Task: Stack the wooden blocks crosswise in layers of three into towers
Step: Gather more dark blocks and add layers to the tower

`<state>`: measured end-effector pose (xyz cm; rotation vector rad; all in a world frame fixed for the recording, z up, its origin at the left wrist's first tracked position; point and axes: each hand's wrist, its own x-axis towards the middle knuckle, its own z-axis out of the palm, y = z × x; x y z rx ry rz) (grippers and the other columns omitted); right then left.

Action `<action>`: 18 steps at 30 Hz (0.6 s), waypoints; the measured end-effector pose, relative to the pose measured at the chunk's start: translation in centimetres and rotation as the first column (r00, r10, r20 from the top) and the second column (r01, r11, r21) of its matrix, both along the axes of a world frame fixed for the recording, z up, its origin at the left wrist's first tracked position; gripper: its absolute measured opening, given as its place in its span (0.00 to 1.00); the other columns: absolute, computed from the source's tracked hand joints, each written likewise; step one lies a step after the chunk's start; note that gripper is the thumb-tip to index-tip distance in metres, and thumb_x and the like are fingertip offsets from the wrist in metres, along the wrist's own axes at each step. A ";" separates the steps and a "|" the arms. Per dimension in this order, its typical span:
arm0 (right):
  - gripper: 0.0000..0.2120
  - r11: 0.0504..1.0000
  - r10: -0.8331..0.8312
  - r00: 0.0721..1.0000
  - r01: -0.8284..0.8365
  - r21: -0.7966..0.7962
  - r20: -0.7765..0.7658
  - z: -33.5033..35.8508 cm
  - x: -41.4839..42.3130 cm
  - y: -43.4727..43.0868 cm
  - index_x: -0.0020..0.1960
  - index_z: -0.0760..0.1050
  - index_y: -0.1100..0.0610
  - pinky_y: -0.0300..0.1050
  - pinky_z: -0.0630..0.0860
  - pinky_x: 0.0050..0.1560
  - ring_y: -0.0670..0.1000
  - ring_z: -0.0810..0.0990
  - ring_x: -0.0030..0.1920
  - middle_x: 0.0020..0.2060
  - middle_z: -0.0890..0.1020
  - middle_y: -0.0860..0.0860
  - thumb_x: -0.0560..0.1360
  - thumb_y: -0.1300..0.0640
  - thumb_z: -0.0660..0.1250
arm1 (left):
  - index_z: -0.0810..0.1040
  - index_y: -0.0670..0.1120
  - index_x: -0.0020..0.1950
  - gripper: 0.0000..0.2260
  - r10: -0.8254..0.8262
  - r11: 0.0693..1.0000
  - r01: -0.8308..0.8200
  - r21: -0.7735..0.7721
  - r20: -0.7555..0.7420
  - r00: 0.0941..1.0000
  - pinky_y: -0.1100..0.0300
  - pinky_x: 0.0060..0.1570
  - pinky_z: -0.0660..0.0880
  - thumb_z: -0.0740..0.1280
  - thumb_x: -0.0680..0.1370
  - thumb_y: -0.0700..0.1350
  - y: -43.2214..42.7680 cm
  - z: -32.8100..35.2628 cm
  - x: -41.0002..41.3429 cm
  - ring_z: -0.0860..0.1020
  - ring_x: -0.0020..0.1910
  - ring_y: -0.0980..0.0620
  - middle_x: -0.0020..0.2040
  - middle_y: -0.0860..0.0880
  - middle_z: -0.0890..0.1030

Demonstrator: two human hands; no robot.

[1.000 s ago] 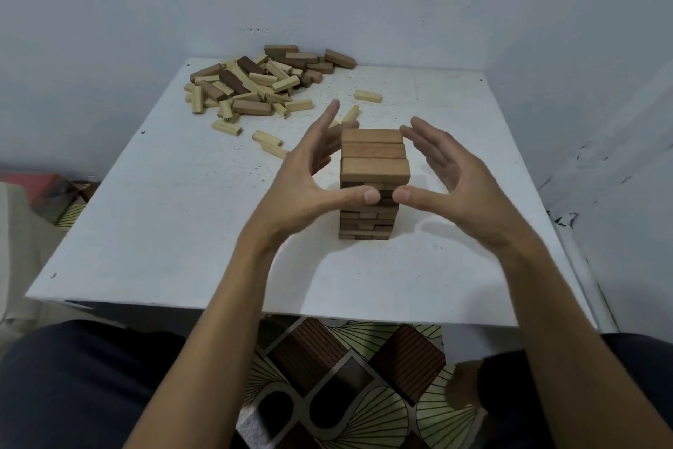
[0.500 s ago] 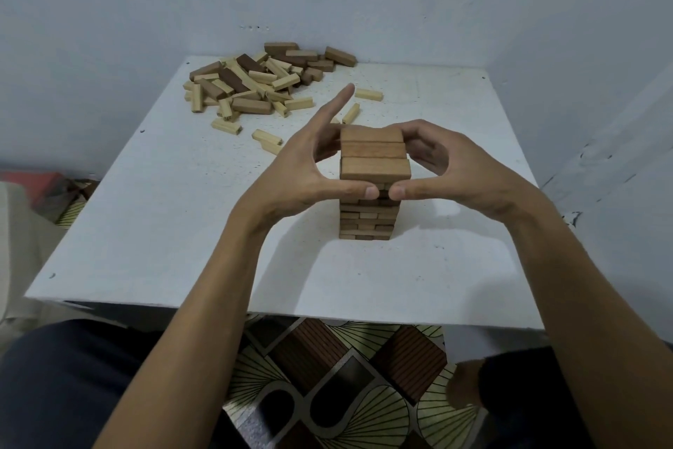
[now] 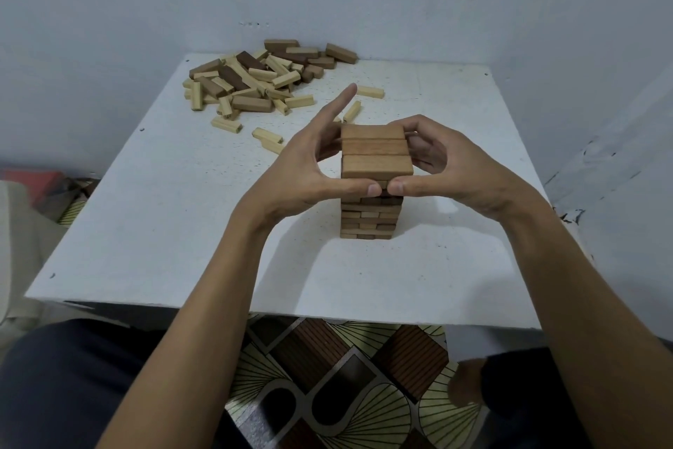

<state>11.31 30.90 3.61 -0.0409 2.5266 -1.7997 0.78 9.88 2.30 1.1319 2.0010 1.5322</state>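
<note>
A tower of wooden blocks (image 3: 370,218) stands on the white table (image 3: 174,215), right of its middle. Its top layer is three brown blocks lying side by side. My left hand (image 3: 304,171) clasps the tower's top from the left, its thumb across the front face, its index finger pointing up and away. My right hand (image 3: 460,171) clasps the top from the right, with curled fingers at the block ends and the thumb on the front. The two thumb tips nearly meet under the top layer. The upper middle layers are hidden by my thumbs.
A pile of loose light and dark blocks (image 3: 255,80) lies at the table's far left corner. Single light blocks (image 3: 369,91) lie scattered between it and the tower. Walls close in behind and to the right. A patterned floor shows below the near edge.
Both hands have closed in from open, spread poses beside the tower to clasp its top layers. My right fingers have curled round the right side. The tower has stayed in place.
</note>
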 end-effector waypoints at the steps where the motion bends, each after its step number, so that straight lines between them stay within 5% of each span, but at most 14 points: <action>1: 0.28 1.000 -0.003 1.000 0.003 0.002 0.001 -0.1 0.0 0.0 0.65 0.72 0.53 0.52 0.66 0.74 0.46 0.76 0.66 0.60 0.82 0.48 0.68 0.58 0.77 | 0.53 0.53 0.81 0.51 0.000 1.000 0.000 0.000 0.000 1.000 0.53 0.71 0.70 0.79 0.66 0.49 0.0 0.0 0.0 0.77 0.64 0.54 0.59 0.49 0.80; 18: 0.31 1.000 -0.004 1.000 0.004 0.015 0.014 -0.5 -0.1 0.2 0.67 0.71 0.51 0.59 0.65 0.74 0.47 0.75 0.68 0.63 0.80 0.48 0.67 0.55 0.79 | 0.55 0.53 0.81 0.51 0.038 0.999 -0.038 -0.004 -0.021 0.999 0.47 0.71 0.69 0.80 0.65 0.48 0.0 -0.3 0.0 0.76 0.66 0.52 0.62 0.48 0.79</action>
